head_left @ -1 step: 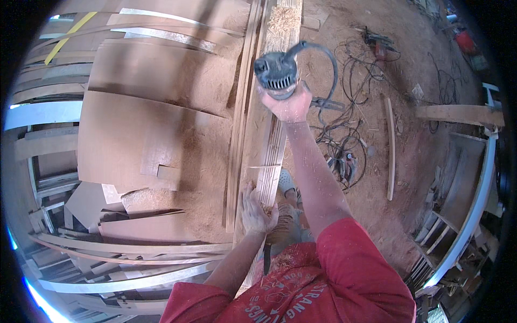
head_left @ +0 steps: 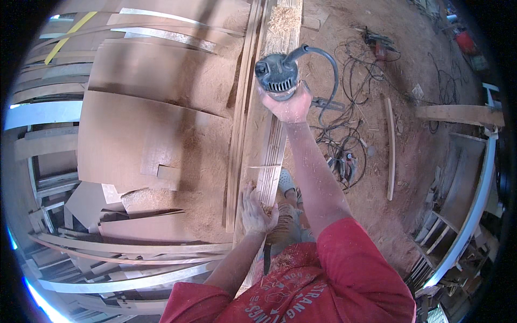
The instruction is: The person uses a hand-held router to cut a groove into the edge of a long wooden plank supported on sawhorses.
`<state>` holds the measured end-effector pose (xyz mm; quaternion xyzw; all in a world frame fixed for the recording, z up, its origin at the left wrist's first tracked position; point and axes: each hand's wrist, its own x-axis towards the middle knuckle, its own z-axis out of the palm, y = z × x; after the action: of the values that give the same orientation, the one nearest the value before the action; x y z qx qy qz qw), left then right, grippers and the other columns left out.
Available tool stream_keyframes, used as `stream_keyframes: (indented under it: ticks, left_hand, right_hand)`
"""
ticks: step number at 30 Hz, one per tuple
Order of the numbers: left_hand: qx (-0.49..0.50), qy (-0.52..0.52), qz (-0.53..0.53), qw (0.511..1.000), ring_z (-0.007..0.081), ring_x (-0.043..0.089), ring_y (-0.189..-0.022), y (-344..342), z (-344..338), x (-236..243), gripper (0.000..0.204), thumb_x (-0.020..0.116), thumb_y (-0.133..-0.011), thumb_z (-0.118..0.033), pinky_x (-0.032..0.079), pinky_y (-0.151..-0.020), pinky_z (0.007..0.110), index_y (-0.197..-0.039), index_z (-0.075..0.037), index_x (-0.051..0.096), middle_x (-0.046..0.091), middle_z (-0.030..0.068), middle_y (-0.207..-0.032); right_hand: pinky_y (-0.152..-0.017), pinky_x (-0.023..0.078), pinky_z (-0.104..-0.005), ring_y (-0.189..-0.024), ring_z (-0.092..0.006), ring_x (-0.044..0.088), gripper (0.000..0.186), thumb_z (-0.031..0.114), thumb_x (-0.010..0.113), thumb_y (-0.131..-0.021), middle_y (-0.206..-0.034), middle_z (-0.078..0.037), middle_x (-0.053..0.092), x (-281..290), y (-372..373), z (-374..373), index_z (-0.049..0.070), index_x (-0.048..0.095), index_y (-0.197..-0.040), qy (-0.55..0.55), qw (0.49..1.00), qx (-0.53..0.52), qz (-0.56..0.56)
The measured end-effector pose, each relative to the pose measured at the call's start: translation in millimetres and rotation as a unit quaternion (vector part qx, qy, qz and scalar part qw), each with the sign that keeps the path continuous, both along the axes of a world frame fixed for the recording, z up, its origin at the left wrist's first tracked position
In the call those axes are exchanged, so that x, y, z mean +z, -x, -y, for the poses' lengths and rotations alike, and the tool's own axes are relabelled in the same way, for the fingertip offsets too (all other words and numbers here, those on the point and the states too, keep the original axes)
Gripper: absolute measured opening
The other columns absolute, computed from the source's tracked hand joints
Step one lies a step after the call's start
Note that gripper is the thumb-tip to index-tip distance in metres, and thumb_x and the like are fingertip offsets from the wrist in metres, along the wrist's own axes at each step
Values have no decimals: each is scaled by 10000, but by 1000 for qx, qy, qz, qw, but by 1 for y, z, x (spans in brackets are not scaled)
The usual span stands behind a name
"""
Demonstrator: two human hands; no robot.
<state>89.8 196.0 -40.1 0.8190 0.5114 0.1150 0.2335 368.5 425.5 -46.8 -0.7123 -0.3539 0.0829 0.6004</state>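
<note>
A dark, round-bodied trim router (head_left: 279, 72) with vent slots and a thick cord stands on long wooden strips (head_left: 273, 142). My right hand (head_left: 290, 105), arm stretched forward, wraps around the near side of its body. The router's base and bit are hidden beneath the body and hand. Closer to me, my left hand (head_left: 257, 212) lies flat on the strips with fingers extended and thumb apart, grasping nothing. A thin sliver of wood (head_left: 264, 166) crosses the strips between my hands. Pale shavings (head_left: 284, 20) are heaped on the far end.
Large brown boards (head_left: 129, 134) dusted with sawdust lie on the left. Tangled black cables (head_left: 344, 140) and another power tool (head_left: 347, 166) are on the floor to the right, with a loose wooden strip (head_left: 391, 151). My shoe (head_left: 286, 181) is beside the strips.
The router's top and cord shift very slightly, with the cord's loop sitting a little differently. Both hands stay in nearly the same place.
</note>
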Motion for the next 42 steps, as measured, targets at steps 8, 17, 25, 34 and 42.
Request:
stream_keyframes:
  ticks: [8,17,25,34,42]
  left_hand:
    - [-8,-31,17,999,576,392,-1581,5,4,-13,944,841,-855,-308,297,-1329,655,-1611,23,382,452,351,-1658]
    - [11,5,-20,1000,533,402,-1584,5,4,-12,908,846,-856,-303,285,-1346,651,-1570,30,396,489,336,-1596]
    - [14,3,14,1000,565,426,-1540,8,12,-26,898,863,-848,-269,326,-1297,689,-1563,18,402,503,329,-1573]
    - [-28,-48,-4,998,568,449,-1507,8,6,-23,864,855,-873,-303,350,-1279,683,-1549,20,424,511,329,-1558]
    - [-12,-37,7,999,569,453,-1508,10,4,-22,879,850,-870,-326,362,-1281,672,-1555,24,423,507,336,-1577]
  right_hand:
    - [-764,659,-450,-816,-352,820,615,409,1036,-611,-883,-160,807,-17,-6,-13,53,749,-1021,-68,998,2,8]
    - [-954,662,-413,-1065,-252,838,670,421,1015,-757,-1116,-152,858,52,8,6,-5,778,-1218,143,984,7,-103]
    - [-867,684,-418,-964,-305,851,768,432,1039,-670,-1027,-198,841,20,47,57,-27,762,-1221,58,998,-23,19]
    - [-864,664,-437,-942,-308,824,737,451,1073,-544,-1054,-106,833,-2,28,42,121,830,-1157,-21,998,3,55]
    - [-850,674,-471,-919,-351,841,700,505,1028,-611,-940,-188,822,38,25,31,17,807,-1062,16,1000,-4,-10]
